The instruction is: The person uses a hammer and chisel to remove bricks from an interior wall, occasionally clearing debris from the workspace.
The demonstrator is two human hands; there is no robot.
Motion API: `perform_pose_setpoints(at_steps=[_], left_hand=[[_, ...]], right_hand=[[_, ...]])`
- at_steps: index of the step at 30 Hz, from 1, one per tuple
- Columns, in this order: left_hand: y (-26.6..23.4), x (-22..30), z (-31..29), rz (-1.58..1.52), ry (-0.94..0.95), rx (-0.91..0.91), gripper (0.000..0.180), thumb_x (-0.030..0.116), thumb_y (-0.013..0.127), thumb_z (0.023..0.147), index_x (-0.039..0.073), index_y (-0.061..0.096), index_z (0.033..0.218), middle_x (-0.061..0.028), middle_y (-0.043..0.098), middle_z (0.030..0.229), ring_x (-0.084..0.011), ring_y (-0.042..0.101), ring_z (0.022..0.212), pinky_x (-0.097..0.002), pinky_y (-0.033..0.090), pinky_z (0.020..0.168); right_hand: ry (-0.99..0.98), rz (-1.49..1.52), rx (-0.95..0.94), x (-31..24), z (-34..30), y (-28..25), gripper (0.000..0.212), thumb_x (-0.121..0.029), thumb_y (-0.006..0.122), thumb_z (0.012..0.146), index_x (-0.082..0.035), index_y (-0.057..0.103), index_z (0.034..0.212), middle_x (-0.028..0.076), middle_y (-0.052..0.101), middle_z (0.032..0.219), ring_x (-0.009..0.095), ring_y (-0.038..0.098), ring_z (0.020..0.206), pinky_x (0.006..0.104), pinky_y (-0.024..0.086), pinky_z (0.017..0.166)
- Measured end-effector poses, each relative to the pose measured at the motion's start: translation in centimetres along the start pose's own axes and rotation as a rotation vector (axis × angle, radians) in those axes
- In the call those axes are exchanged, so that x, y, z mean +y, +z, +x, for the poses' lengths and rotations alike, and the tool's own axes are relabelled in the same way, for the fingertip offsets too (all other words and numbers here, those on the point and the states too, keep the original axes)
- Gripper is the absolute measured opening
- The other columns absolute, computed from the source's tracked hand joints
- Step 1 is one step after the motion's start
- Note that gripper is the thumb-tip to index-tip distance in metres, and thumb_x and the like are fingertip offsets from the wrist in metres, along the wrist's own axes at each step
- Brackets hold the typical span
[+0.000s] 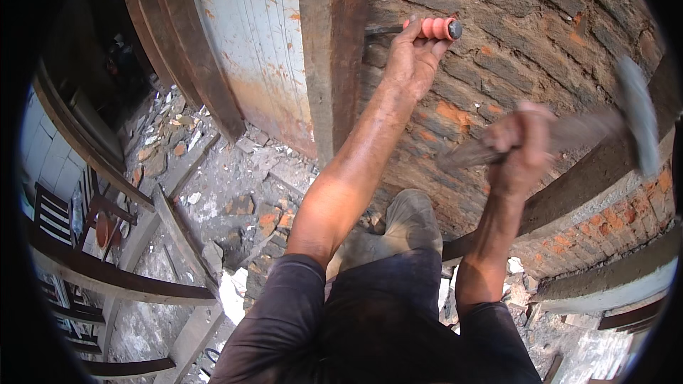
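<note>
My left hand (420, 57) is closed around the ribbed red-orange grip of a chisel (434, 28). The chisel's dark shaft points left, its tip side reaching the edge of a brown wooden post (331, 50); the tip itself is hidden. At the grip's right end a round metal striking head is bare. To the right, my right hand (523, 139) grips the wooden handle of a hammer (640, 117). Its grey head is smeared by motion and apart from the chisel. Behind both hands stands a rough brick wall (491, 50) with crumbling mortar.
A whitish, stained wooden panel (249, 43) adjoins the post. Broken brick and plaster rubble (263, 213) covers the floor. Loose timber beams (185, 235) lie at the left, near a dark slatted chair (53, 213). A low brick ledge (605, 227) runs along the right.
</note>
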State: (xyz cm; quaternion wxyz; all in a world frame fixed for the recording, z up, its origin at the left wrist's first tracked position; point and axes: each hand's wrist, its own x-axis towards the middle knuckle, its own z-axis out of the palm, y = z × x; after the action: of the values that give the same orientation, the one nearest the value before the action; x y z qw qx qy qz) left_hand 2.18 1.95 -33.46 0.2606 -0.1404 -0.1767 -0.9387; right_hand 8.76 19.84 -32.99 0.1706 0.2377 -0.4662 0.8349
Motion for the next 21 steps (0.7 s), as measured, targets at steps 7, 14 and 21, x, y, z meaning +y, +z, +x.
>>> perform_pose_setpoints(at_steps=[7, 14, 21], left_hand=[[-7.5, 4.0, 1.2, 0.016, 0.096, 0.198, 0.022, 0.017, 0.041, 0.105, -0.004, 0.042, 0.110, -0.0156, 0.050, 0.115, -0.0273, 0.058, 0.114, -0.0455, 0.048, 0.109], [-6.8, 1.2, -7.3, 0.220, -0.208, 0.055, 0.018, 0.016, 0.049, 0.103, 0.001, 0.050, 0.113, -0.0134, 0.055, 0.115, -0.0246, 0.062, 0.107, -0.0391, 0.054, 0.099], [-7.8, 0.4, -10.5, 0.596, -0.301, 0.066, 0.044, 0.026, 0.053, 0.102, -0.002, 0.042, 0.134, -0.0135, 0.058, 0.117, -0.0251, 0.065, 0.101, -0.0357, 0.058, 0.085]], right_hand=[[0.659, -0.158, -0.427, 2.4, -4.1, -2.4, 0.017, -0.007, 0.065, 0.085, -0.004, 0.051, 0.077, -0.002, 0.043, 0.056, 0.007, 0.037, 0.041, 0.0251, 0.032, 0.038], [0.452, 0.061, -0.244, -0.5, -2.6, -4.9, 0.020, -0.003, 0.063, 0.086, -0.004, 0.050, 0.071, 0.002, 0.046, 0.054, 0.008, 0.040, 0.042, 0.0259, 0.033, 0.039], [0.678, 0.038, -0.219, 3.2, -8.9, -10.9, 0.016, 0.001, 0.062, 0.087, -0.002, 0.053, 0.075, 0.002, 0.048, 0.054, 0.009, 0.046, 0.044, 0.0263, 0.035, 0.040]])
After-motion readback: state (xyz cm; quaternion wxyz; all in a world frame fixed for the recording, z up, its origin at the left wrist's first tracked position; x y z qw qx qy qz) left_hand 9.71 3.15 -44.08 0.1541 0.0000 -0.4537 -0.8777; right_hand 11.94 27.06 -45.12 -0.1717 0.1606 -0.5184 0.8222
